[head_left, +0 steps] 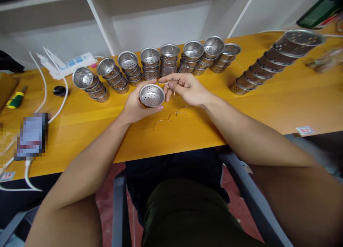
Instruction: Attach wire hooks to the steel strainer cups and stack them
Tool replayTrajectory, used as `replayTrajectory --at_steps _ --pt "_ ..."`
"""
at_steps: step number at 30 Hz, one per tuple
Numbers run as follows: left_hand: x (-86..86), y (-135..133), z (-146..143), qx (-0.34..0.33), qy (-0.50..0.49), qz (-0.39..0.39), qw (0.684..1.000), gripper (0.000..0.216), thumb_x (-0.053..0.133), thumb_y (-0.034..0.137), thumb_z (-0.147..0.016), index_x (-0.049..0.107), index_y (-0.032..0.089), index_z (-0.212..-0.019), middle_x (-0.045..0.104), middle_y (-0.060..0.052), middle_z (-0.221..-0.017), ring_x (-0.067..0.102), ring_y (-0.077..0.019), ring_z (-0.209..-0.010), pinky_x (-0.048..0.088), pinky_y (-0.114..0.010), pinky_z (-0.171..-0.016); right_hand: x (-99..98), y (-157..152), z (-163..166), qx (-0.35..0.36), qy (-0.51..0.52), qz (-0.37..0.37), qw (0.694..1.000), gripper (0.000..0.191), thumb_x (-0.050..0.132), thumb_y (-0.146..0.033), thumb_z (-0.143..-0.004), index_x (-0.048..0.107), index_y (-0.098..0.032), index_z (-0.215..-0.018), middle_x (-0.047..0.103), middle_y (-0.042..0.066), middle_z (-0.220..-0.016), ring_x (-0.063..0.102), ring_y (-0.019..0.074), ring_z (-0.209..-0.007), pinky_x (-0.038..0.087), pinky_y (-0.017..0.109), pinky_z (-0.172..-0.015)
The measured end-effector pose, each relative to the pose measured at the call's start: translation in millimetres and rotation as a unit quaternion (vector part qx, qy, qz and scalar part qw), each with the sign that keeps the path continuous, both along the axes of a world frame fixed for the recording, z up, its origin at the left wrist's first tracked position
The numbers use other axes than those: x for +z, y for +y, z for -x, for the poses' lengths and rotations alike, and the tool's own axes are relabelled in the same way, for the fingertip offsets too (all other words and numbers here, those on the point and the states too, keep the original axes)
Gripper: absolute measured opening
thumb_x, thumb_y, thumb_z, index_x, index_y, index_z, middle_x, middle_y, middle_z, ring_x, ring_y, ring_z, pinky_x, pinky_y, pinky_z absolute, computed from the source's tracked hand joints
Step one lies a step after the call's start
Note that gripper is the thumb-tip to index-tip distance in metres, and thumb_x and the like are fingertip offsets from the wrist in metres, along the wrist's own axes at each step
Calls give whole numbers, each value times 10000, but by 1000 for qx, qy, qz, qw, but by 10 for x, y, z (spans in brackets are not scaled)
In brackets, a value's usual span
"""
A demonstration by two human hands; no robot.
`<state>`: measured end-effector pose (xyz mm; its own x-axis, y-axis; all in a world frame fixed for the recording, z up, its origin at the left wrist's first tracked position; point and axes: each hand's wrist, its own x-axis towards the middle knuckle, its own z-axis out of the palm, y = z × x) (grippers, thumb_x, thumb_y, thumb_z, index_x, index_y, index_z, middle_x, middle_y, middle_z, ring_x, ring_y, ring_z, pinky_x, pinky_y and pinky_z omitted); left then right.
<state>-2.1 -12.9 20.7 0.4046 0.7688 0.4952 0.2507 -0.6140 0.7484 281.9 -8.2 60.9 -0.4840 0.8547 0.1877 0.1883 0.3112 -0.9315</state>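
Note:
A perforated metal cup point(152, 96) is held tilted in my left hand point(133, 105), its mouth facing me and the fingers wrapped round its side. Close to its right rim, my right hand point(189, 88) pinches a thin curved wire point(173, 90) between thumb and fingers. Whether the wire touches the cup I cannot tell. On the table below my hands lie several similar curved wires point(162, 120). Beyond them stands a row of stacked perforated cups point(150, 63), several with a wire across the mouth.
A tall leaning stack of perforated cups point(264, 68) stands at the right. On the left are a white power strip point(77, 64), a phone point(31, 136) with a white cable, a black round cap point(59, 90) and a yellow-green screwdriver point(16, 99). White shelving point(160, 21) backs the wooden table point(139, 145).

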Motion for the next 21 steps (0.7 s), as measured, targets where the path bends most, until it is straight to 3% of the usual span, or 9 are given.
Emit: replayTrajectory --at_steps 5,11,14,17,21 --pt "-22 -7 -27 -6 -9 12 1000 990 1111 906 -766 757 249 -1416 892 -120 -1355 902 -362 -1236 773 -572 -1137 -73 47 16 19 13 -30 999 538 755 -786 -1173 756 -286 -1372 846 89 -1128 843 269 -953 739 497 -983" --pt "4 -37 -33 -21 2 -2 1000 947 1093 869 -836 729 243 -1446 869 -143 -1427 876 -365 -1319 733 -569 -1219 -57 -11 35 -22 -47 -52 997 510 750 -785 -1162 749 -281 -1240 842 98 -1032 793 281 -967 717 474 -971" --pt "-91 35 -15 -16 6 -37 999 976 1085 870 -853 703 249 -1502 848 -126 -1436 865 -362 -1339 719 -550 -1235 -120 66 4 -74 -74 -125 987 495 785 -773 -1136 770 -278 -1138 804 96 -992 730 287 -945 686 463 -912" --pt "-235 149 4 6 -3 -86 996 1053 1113 828 -855 634 282 -1617 797 -124 -1507 830 -383 -1428 678 -569 -1307 -217 218 -61 -91 -27 -195 976 490 852 -763 -1101 761 -282 -1073 734 71 -933 630 254 -838 613 427 -778" --pt "-361 240 -4 7 -26 -124 992 1131 1098 752 -925 480 368 -1791 696 -135 -1661 763 -401 -1556 636 -588 -1374 -268 313 -103 -84 40 -196 976 489 884 -772 -1106 774 -296 -1120 617 19 -828 497 208 -721 516 375 -649"
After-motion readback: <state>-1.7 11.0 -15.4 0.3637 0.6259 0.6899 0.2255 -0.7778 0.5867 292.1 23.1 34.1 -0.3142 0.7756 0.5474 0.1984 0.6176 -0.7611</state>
